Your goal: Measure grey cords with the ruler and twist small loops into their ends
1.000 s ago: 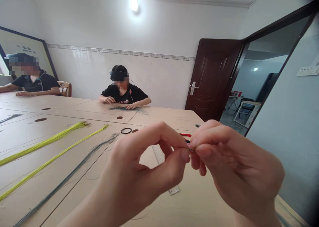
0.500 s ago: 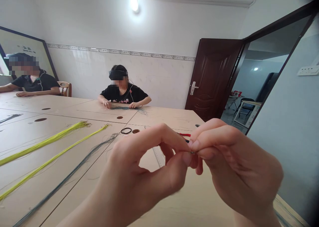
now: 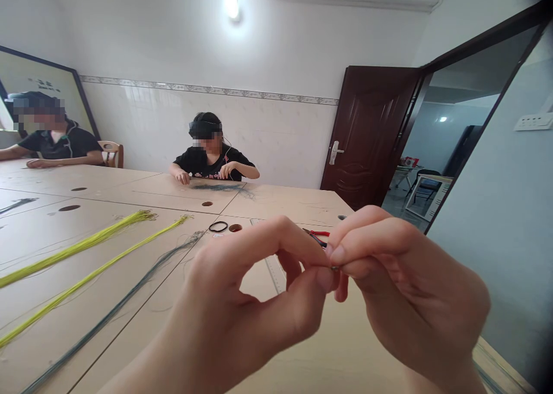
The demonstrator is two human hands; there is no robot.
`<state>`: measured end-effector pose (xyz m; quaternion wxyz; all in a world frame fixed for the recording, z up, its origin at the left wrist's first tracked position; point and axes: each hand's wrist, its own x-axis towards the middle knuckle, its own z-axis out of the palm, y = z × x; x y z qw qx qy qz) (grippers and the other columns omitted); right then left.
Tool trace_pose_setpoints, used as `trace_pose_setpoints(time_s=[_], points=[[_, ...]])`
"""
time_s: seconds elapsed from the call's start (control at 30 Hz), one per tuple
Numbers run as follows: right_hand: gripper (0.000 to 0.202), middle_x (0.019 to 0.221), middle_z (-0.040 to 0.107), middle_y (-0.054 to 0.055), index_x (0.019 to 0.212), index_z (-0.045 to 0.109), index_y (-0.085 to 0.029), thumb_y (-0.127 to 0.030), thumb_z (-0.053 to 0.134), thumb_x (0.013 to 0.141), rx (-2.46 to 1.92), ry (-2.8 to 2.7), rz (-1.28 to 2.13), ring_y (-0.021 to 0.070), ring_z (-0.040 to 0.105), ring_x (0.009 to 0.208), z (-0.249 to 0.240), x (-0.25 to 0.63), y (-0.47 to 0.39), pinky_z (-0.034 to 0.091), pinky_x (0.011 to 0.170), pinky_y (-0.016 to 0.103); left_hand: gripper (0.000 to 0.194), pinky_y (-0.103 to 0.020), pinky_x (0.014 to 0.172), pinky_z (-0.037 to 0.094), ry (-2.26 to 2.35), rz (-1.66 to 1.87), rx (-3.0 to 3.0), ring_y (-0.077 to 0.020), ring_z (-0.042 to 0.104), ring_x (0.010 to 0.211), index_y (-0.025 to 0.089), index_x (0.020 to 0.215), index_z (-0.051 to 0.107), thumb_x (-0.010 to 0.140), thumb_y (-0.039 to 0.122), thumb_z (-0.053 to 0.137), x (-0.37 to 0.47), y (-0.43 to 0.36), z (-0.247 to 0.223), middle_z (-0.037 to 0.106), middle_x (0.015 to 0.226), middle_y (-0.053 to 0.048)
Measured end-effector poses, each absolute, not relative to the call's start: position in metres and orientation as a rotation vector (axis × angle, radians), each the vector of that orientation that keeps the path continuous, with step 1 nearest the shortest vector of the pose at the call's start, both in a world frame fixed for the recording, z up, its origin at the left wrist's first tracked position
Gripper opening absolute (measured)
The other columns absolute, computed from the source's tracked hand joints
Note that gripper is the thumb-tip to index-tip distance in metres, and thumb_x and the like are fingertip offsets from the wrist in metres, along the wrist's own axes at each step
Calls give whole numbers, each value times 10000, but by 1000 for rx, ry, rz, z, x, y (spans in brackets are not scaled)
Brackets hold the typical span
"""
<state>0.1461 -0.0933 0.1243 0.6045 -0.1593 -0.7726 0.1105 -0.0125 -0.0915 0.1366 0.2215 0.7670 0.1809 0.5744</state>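
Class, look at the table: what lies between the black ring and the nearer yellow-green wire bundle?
In the head view, only bare table separates the black ring from the tip of the nearer yellow-green wire bundle.

Both hands are showing bare here, no gloves, no rings, no watch or band anywhere in sight. The left hand (image 3: 242,307) is coming in with its forearm uncovered right down to the bottom edge, no sleeve reaching the wrist. The right hand (image 3: 410,302) is showing the same: bare wrist, no cuff visible. Fingernails on the left thumb and on the right fingertips (image 3: 337,254) are looking short, plain and unpainted.
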Motion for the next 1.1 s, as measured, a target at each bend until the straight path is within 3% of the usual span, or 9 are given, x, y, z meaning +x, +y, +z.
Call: trace_pose_setpoints(time_s=[0.23, 1.1], points=[[153, 807, 577, 18, 883, 618, -189, -87, 504, 882, -386, -1786, 237, 88, 550, 611, 126, 145, -93, 471, 494, 226, 212, -108, 501, 457, 493, 1592, 2110, -34, 539, 532, 204, 715, 581, 718, -2, 532, -13, -91, 137, 600, 622, 98], [140, 785, 570, 26, 915, 627, -177, -82, 535, 867, -385, -1821, 154, 117, 546, 667, 125, 145, -94, 441, 519, 256, 150, -151, 481, 457, 539, 1622, 2120, -61, 547, 521, 205, 691, 578, 725, 59, 566, -13, -90, 136, 602, 607, 81]])
